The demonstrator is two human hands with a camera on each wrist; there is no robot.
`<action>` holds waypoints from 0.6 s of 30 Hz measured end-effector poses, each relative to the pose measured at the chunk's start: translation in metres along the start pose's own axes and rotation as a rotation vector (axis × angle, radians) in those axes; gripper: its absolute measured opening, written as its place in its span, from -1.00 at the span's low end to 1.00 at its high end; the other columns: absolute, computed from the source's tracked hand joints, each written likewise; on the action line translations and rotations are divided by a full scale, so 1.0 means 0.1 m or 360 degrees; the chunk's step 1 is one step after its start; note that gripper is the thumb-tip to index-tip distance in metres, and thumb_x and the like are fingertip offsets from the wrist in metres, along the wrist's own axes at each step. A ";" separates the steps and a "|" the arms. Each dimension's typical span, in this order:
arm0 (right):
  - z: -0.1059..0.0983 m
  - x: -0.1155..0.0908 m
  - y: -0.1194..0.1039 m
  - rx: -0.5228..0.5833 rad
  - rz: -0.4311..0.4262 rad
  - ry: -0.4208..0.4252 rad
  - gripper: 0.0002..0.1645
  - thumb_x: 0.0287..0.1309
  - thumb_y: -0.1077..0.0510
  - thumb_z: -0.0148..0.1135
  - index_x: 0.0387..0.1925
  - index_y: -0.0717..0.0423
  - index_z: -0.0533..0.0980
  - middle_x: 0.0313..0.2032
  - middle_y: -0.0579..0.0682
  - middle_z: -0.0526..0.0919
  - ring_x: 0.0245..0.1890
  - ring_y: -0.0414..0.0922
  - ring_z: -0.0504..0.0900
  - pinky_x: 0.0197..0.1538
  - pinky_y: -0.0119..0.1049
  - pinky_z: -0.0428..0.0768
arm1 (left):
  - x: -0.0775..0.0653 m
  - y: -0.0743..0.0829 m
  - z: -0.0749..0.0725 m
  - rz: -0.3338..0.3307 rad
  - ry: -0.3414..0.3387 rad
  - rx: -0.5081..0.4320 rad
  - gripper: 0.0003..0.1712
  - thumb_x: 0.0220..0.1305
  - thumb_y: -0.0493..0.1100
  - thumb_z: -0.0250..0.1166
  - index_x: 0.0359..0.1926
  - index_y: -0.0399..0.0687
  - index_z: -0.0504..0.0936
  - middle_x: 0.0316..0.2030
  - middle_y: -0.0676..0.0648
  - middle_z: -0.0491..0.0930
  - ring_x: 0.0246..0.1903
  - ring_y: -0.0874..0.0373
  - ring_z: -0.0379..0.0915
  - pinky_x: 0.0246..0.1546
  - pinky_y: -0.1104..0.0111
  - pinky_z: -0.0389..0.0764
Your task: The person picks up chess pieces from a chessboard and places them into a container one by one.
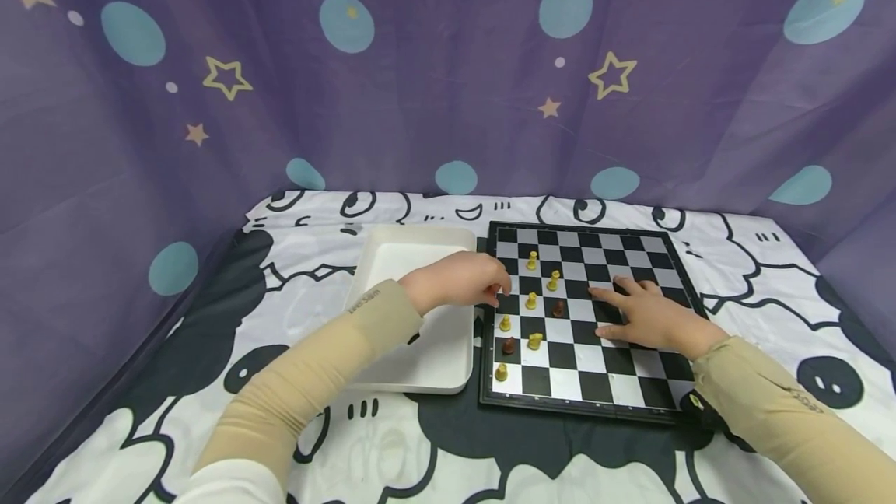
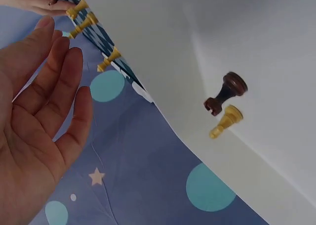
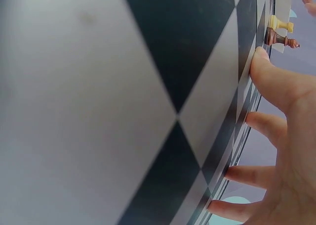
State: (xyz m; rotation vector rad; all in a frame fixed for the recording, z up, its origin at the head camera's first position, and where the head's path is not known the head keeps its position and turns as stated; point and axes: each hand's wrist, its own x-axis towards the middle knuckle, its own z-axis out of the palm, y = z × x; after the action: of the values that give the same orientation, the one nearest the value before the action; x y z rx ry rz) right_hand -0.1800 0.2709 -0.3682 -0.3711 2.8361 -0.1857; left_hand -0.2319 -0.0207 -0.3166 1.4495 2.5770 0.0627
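While right hand (image 1: 654,319) presses flat on black-and-white checkered chessboard (image 1: 616,379), left hand (image 1: 458,280) hovers.
Left fingers relaxed, holding nothing, beside yellow plastic pawn (image 1: 531,301); white rectangular plastic tray (image 1: 392,255) beneath wrist.

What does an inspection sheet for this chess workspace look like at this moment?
Surface: table under a black and white cartoon cloth.
Job's things: chessboard with six yellow and two brown pieces; white tray holding one brown piece and one yellow piece.
Clutter: nothing seen.
Grips: left hand empty, fingers relaxed, at the board's left edge; right hand flat on the board.
Cables: nothing seen.
Surroundings: purple star-and-dot curtain.
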 end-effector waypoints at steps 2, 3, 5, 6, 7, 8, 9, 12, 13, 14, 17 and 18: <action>0.00 0.00 0.00 -0.0001 -0.0004 0.0004 0.02 -0.03 -0.52 0.10 0.36 -0.06 0.26 0.33 0.41 0.12 0.24 0.47 0.12 0.03 0.42 0.33 | 0.01 0.01 0.02 0.0009 -0.0010 0.0001 -0.74 0.18 -0.16 0.34 -0.09 -0.04 0.68 -0.29 0.03 0.65 -0.29 0.23 0.50 -0.17 0.41 0.54; 0.00 0.00 0.00 -0.0001 -0.0001 0.0003 0.02 -0.03 -0.52 0.10 0.36 -0.06 0.26 0.33 0.41 0.12 0.24 0.48 0.12 0.03 0.42 0.33 | 0.01 0.01 0.02 0.0013 -0.0018 0.0000 -0.74 0.17 -0.16 0.35 -0.08 -0.04 0.68 -0.29 0.03 0.64 -0.29 0.24 0.49 -0.17 0.42 0.54; 0.00 0.00 0.00 -0.0002 0.0001 0.0000 0.03 -0.03 -0.52 0.10 0.36 -0.05 0.25 0.33 0.41 0.11 0.24 0.48 0.12 0.04 0.42 0.32 | 0.03 0.01 0.04 0.0022 -0.0035 0.0008 -0.73 0.16 -0.16 0.36 -0.08 -0.04 0.68 -0.30 0.02 0.64 -0.30 0.24 0.48 -0.18 0.42 0.53; 0.00 0.00 0.00 -0.0002 0.0003 -0.0002 0.03 -0.03 -0.52 0.09 0.36 -0.05 0.25 0.33 0.41 0.11 0.25 0.48 0.11 0.04 0.43 0.32 | 0.03 0.01 0.05 0.0028 -0.0043 0.0013 -0.73 0.15 -0.16 0.36 -0.09 -0.03 0.68 -0.30 0.02 0.63 -0.30 0.24 0.48 -0.18 0.42 0.53; 0.01 0.00 0.00 -0.0002 0.0004 -0.0005 0.03 -0.03 -0.52 0.09 0.36 -0.05 0.25 0.33 0.41 0.11 0.25 0.48 0.11 0.04 0.43 0.32 | 0.03 0.02 0.05 0.0032 -0.0048 0.0020 -0.72 0.14 -0.16 0.37 -0.09 -0.03 0.68 -0.29 0.02 0.62 -0.30 0.24 0.47 -0.18 0.43 0.53; 0.00 0.00 0.00 0.0000 0.0006 -0.0008 0.03 -0.03 -0.53 0.09 0.36 -0.05 0.25 0.33 0.41 0.11 0.25 0.48 0.11 0.04 0.43 0.31 | 0.04 0.02 0.06 0.0038 -0.0052 0.0029 -0.72 0.13 -0.16 0.37 -0.09 -0.02 0.68 -0.28 0.02 0.62 -0.29 0.24 0.48 -0.19 0.43 0.53; 0.01 0.00 0.00 -0.0002 0.0009 -0.0009 0.03 -0.03 -0.53 0.09 0.36 -0.05 0.25 0.33 0.42 0.11 0.25 0.48 0.11 0.05 0.43 0.31 | 0.04 0.03 0.06 0.0046 -0.0054 0.0035 -0.72 0.13 -0.16 0.38 -0.09 -0.01 0.69 -0.26 0.02 0.62 -0.28 0.24 0.48 -0.19 0.43 0.53; 0.00 -0.01 0.00 -0.0003 0.0012 -0.0007 0.03 -0.03 -0.52 0.10 0.36 -0.05 0.26 0.33 0.41 0.11 0.25 0.48 0.11 0.05 0.43 0.31 | 0.06 0.04 0.08 0.0060 -0.0058 0.0051 -0.73 0.13 -0.16 0.37 -0.10 0.01 0.69 -0.22 0.04 0.60 -0.25 0.25 0.50 -0.18 0.44 0.53; 0.00 -0.01 0.00 -0.0004 0.0013 -0.0006 0.03 -0.03 -0.52 0.10 0.36 -0.05 0.26 0.33 0.41 0.12 0.25 0.48 0.11 0.05 0.43 0.31 | 0.06 0.05 0.08 0.0064 -0.0060 0.0051 -0.73 0.13 -0.16 0.37 -0.10 0.01 0.69 -0.21 0.04 0.60 -0.24 0.25 0.50 -0.17 0.45 0.54; 0.00 -0.01 0.00 -0.0007 0.0009 -0.0003 0.03 -0.04 -0.52 0.10 0.36 -0.05 0.26 0.33 0.41 0.12 0.24 0.48 0.11 0.05 0.43 0.31 | 0.07 0.05 0.09 0.0070 -0.0063 0.0055 -0.74 0.14 -0.16 0.37 -0.10 0.02 0.69 -0.20 0.05 0.60 -0.22 0.25 0.51 -0.15 0.45 0.54; 0.00 -0.01 0.00 -0.0006 0.0002 0.0001 0.02 -0.03 -0.51 0.11 0.36 -0.05 0.26 0.33 0.41 0.13 0.24 0.48 0.12 0.05 0.42 0.32 | 0.09 0.06 0.10 0.0075 -0.0071 0.0050 -0.75 0.14 -0.17 0.36 -0.11 0.02 0.70 -0.18 0.06 0.61 -0.20 0.25 0.52 -0.12 0.46 0.54; 0.00 -0.01 0.00 -0.0006 0.0000 0.0002 0.02 -0.02 -0.51 0.10 0.36 -0.05 0.26 0.32 0.41 0.13 0.24 0.48 0.12 0.05 0.42 0.32 | 0.09 0.06 0.10 0.0079 -0.0071 0.0049 -0.75 0.14 -0.17 0.36 -0.11 0.02 0.70 -0.18 0.07 0.62 -0.19 0.25 0.53 -0.11 0.46 0.54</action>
State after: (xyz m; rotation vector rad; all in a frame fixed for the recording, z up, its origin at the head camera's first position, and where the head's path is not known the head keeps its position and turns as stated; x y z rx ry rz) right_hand -0.1793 0.2714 -0.3677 -0.3721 2.8378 -0.1807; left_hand -0.2292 -0.0105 -0.3271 1.5077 2.5177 -0.0022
